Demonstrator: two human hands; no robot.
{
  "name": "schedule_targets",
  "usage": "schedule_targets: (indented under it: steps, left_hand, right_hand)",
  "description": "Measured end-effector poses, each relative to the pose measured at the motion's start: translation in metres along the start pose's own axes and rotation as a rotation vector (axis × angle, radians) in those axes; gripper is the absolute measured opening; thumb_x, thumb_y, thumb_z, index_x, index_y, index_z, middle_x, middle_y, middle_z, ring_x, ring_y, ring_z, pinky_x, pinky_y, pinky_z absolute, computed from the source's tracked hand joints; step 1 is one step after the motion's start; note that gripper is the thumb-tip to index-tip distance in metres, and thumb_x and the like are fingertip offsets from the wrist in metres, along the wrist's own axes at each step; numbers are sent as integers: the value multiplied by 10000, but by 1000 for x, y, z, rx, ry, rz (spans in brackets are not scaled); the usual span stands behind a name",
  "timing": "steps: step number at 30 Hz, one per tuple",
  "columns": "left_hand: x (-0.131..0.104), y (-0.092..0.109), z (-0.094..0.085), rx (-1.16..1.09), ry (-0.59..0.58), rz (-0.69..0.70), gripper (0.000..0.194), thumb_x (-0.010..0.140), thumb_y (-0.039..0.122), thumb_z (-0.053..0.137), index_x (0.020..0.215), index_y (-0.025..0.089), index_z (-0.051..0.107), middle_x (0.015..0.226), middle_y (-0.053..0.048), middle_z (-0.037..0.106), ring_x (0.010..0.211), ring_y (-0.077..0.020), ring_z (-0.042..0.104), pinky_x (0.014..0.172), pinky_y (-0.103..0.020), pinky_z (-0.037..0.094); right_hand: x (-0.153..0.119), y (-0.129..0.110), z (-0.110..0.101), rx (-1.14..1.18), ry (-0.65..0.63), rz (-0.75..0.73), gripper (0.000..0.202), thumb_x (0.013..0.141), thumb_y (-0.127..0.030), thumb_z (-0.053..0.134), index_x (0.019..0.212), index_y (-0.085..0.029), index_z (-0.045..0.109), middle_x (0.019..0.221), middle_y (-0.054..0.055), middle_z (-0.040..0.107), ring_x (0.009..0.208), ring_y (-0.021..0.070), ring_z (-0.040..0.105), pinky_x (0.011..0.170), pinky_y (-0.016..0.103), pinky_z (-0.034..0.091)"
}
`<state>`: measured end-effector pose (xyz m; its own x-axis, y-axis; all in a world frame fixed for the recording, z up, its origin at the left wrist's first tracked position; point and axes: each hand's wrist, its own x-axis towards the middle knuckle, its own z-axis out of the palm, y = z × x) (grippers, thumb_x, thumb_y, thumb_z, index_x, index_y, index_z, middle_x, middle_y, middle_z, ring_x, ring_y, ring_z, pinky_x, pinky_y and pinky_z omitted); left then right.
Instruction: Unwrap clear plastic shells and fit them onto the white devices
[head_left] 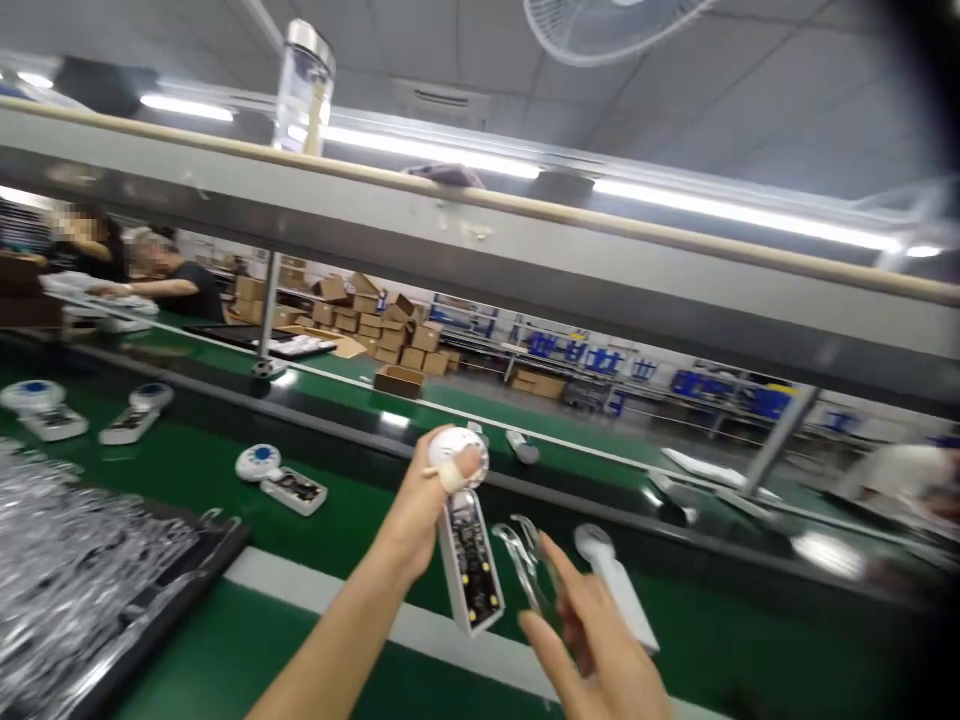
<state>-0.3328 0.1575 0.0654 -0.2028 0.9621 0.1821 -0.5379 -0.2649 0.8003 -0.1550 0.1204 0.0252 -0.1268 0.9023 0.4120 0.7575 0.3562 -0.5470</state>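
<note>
Near the middle, my left hand [416, 500] is closed around the round white head of a handheld device [474, 575]. Its handle points down and toward me, its open face showing a dark circuit board with small yellow parts. Just right of it, my right hand [592, 630] pinches a thin, curved, clear plastic cover [517, 555] between thumb and fingers. The cover is beside the device's handle, apart from it. Beyond my right fingers, another white device [619, 580] lies on the green surface, its smooth side up.
A black tray [187, 580] heaped with clear plastic pieces stands at left. Several white devices, one a device with a blue centre [289, 480], lie on the green belt [202, 470]. A shelf [480, 230] crosses overhead, bearing a bottle [304, 90]. Two people sit far left.
</note>
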Motion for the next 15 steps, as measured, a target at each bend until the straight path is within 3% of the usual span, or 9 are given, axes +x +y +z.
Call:
schedule_targets:
  steps: [2,7,10,12,15]
  left_hand:
    - [1,-5,-1,31,-11,-24,595,641,452,758,1137,237,511,892,3,575,714,-101,497,603,-189,365]
    - [-4,-10,4,51,-44,-77,548,674,479,729,1124,235,533,921,-14,577,748,-123,510,628,-215,400]
    - [-5,-9,5,45,-19,-57,530,672,471,735,1105,236,539,898,-9,575,746,-125,513,638,-223,413]
    - [-5,-9,5,34,18,-33,538,662,459,747,1104,237,538,895,-10,581,751,-129,520,646,-229,419]
    - [-4,-9,3,30,44,-12,547,655,444,758,1113,240,541,904,-10,590,767,-135,529,667,-241,424]
  right_hand:
    - [6,-9,10,-25,81,-70,537,907,-560,302,1401,-355,338,809,25,527,645,192,558,542,300,472]
    - [9,-21,37,-90,114,-156,495,938,-450,284,1409,-309,336,891,51,512,695,196,583,542,308,498]
    - [10,-16,55,-116,154,-178,509,922,-462,334,1411,-320,331,1046,99,511,893,261,591,610,349,530]
    - [10,-10,67,-78,148,-186,532,923,-449,340,1438,-367,238,1159,103,498,1003,284,572,666,370,539]
    - [12,-3,75,65,28,-140,572,945,-387,300,1457,-408,47,1108,66,543,842,218,630,604,309,531]
